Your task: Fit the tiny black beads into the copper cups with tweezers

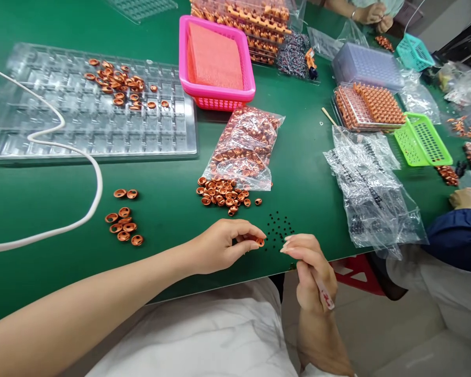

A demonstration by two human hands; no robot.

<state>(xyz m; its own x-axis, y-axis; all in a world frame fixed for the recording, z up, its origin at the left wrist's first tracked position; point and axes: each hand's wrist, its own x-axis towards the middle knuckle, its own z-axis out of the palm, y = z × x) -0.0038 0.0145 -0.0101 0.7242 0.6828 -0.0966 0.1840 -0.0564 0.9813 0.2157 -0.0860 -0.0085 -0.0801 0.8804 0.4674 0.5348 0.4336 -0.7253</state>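
Between the thumb and forefinger of my left hand (223, 245) is a small copper-orange cup-shaped part (260, 242). My right hand (312, 267) is closed round a slim pale tool with red marks (325, 296); its working tip is hidden by my fingers. Tiny black dots (277, 230) lie scattered on the table just beyond my fingertips. A pile of loose copper-orange parts (223, 193) spills from the mouth of a clear plastic bag (247, 141) full of them. Off to the left, a small group of the same parts (123, 225) rests on the green table (168, 204).
A clear moulded tray (82, 128) bears more orange parts at the left, with a white cable (73, 145) crossing it. A pink basket (185, 63) stands behind the bag. Crumpled plastic bags (372, 193) and a green basket (435, 139) lie right. Another person's sleeve (455, 238) is at the right edge.
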